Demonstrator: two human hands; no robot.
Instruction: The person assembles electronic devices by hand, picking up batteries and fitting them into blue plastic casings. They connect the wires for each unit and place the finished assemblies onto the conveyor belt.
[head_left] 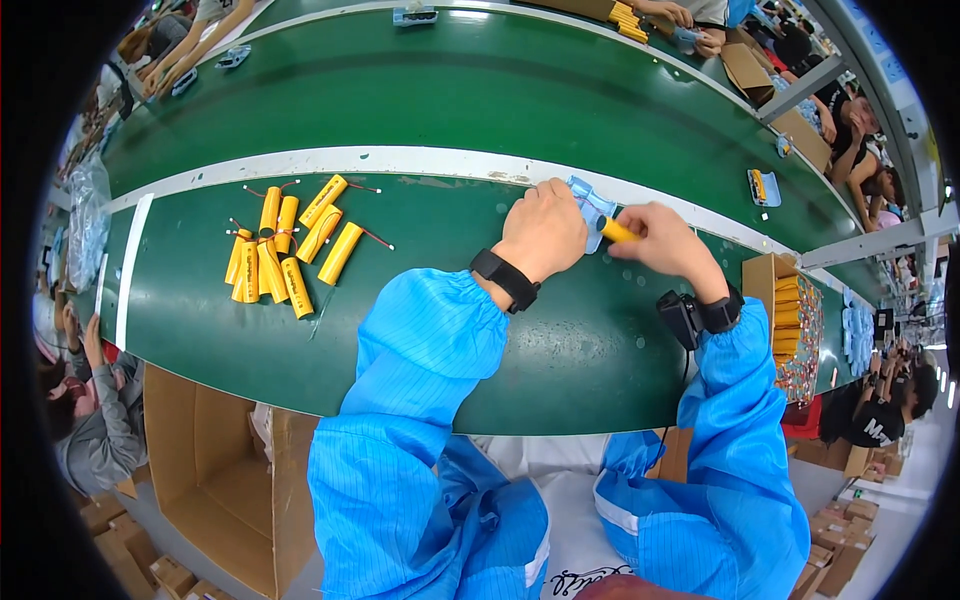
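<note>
My left hand (pixel 545 228) rests at the white strip along the table's far edge, its fingers closed on a light-blue plastic shell (pixel 592 204). Just to the right, my right hand (pixel 662 242) pinches a yellow cylindrical battery (pixel 616 231). One end of this battery points at the shell and appears to meet its near side; whether it sits inside is hidden by my fingers. Farther left on the green table (pixel 440 210) lies a loose group of several yellow batteries (pixel 298 288) with thin wires and small white plugs.
Beyond the white strip (pixel 420 158) runs a green conveyor (pixel 400 100) carrying blue shells, one with a yellow battery (pixel 764 188). An open carton (pixel 757 285) of wired batteries stands right. A large cardboard box (pixel 215 480) sits below the table's left. Other people work around the line.
</note>
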